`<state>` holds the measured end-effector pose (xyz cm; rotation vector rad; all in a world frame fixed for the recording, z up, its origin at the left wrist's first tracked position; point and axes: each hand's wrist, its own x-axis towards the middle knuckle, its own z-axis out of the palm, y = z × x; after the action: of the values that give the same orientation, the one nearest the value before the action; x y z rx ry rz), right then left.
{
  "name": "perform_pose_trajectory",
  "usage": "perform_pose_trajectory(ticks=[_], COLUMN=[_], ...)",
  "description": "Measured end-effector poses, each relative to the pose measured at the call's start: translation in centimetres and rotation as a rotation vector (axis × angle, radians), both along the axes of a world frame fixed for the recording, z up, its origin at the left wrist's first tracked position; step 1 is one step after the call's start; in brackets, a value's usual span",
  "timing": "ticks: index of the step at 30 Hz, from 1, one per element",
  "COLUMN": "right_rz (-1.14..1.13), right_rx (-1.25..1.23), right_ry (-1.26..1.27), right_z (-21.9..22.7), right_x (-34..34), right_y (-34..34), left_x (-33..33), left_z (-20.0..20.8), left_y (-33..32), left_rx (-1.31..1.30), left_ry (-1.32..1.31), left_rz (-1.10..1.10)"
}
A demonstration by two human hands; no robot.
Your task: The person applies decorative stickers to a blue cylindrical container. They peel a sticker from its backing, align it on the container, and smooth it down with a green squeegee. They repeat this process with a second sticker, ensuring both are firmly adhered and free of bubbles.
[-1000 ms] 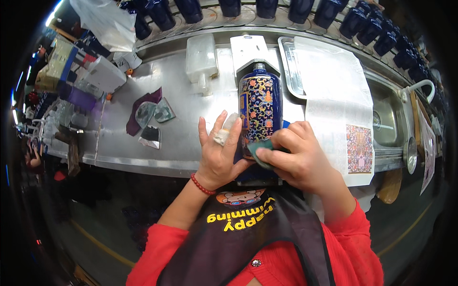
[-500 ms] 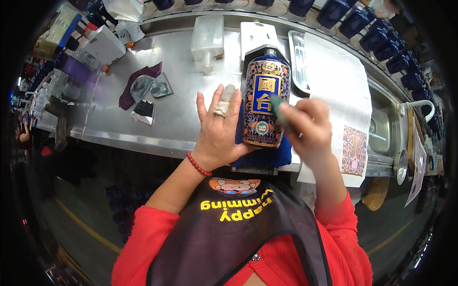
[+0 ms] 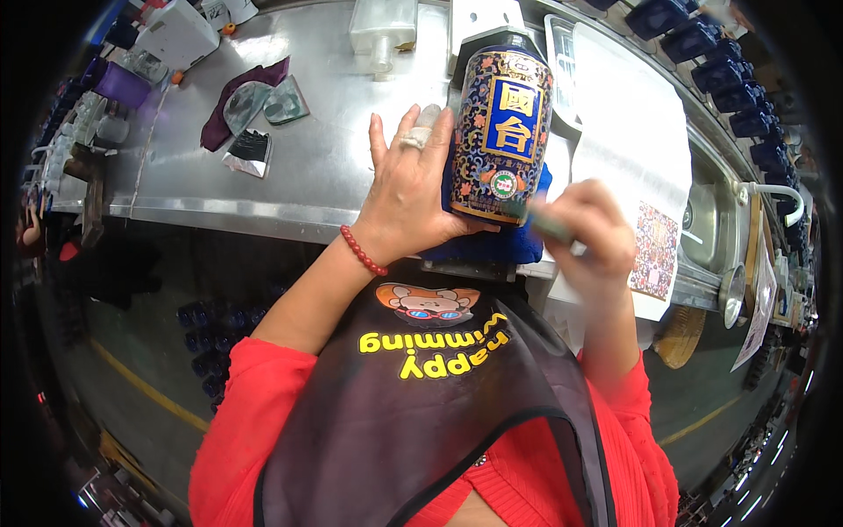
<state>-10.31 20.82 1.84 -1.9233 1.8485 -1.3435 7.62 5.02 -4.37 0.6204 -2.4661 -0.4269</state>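
A dark blue bottle [image 3: 502, 140] with a colourful floral and gold pattern lies front up, its neck end in a dark angular rest [image 3: 479, 42] and its base over a blue cloth [image 3: 525, 250]. My left hand [image 3: 404, 189] lies against the bottle's left side with fingers spread, its thumb at the base. Light wrapping covers one finger. Blurred by motion, my right hand [image 3: 599, 230] is closed round a small greenish flat piece [image 3: 553, 227] near the bottle's lower right corner. Whether the piece touches the bottle, I cannot tell.
A purple cloth [image 3: 212, 132] with greenish rounded pieces [image 3: 246, 105] lies left on the metal bench. Beyond stands a clear container [image 3: 384, 26]. At right are a white sheet [image 3: 628, 123], a patterned label sheet [image 3: 654, 246], a sink [image 3: 708, 215] and rows of blue bottles [image 3: 720, 79].
My right hand has moved from the middle of the bottle's front down to its lower right corner. The whole view has shifted, so the bench things appear higher. My left hand stays beside the bottle.
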Motion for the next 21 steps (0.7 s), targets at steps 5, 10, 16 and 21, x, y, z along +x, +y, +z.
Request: perform_pose_trajectory(ticks=[5, 10, 16, 21], right_rz=[0.481, 0.011, 0.465, -0.029], right_rx=[0.03, -0.104, 0.017, -0.042], right_ry=[0.119, 0.078, -0.011, 0.161], right_z=[-1.2, -1.0, -3.3, -3.6], right_x=[-1.0, -1.3, -3.1, -5.5], right_y=[0.6, -0.3, 1.0, -0.4], left_x=[0.0, 0.2, -0.3, 0.0], left_z=[1.8, 1.5, 0.5, 1.8], left_y=[-0.3, 0.1, -0.2, 0.0], left_rx=[-0.115, -0.045, 0.136, -0.017], left_ry=[0.028, 0.025, 0.037, 0.029], left_rz=[0.014, -0.005, -0.072, -0.064])
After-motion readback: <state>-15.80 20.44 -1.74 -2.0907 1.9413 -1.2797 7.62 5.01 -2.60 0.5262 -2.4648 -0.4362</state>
